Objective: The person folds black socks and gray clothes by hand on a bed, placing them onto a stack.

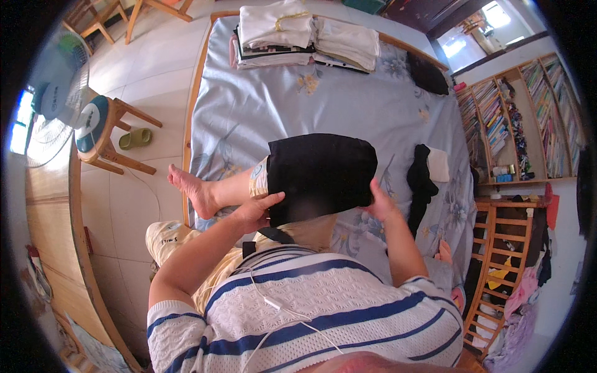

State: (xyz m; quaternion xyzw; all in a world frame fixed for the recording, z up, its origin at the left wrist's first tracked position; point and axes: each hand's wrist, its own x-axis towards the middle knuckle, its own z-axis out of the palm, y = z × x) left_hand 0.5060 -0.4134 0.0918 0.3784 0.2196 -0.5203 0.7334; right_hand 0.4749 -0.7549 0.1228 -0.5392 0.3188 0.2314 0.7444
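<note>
A black folded garment (323,171) lies over my lap and bent leg, its kind hidden by the folding. My left hand (256,211) grips its near left corner, thumb on top and fingers underneath. At the right edge, my right hand (380,202) has its thumb against the cloth, with the other fingers partly behind it. A black strap-like piece (277,235) shows below the garment, close to my waist. To the right on the bed lie a crumpled black cloth item (421,180) and a small folded white cloth (438,165).
Stacks of folded clothes, a white pile (277,25) and a cream one (348,40), sit at the bed's far end. A dark cloth item (427,73) lies at the far right corner. Left of the bed stand a wooden stool (106,143) and a fan (59,99); a bookshelf (525,118) is right.
</note>
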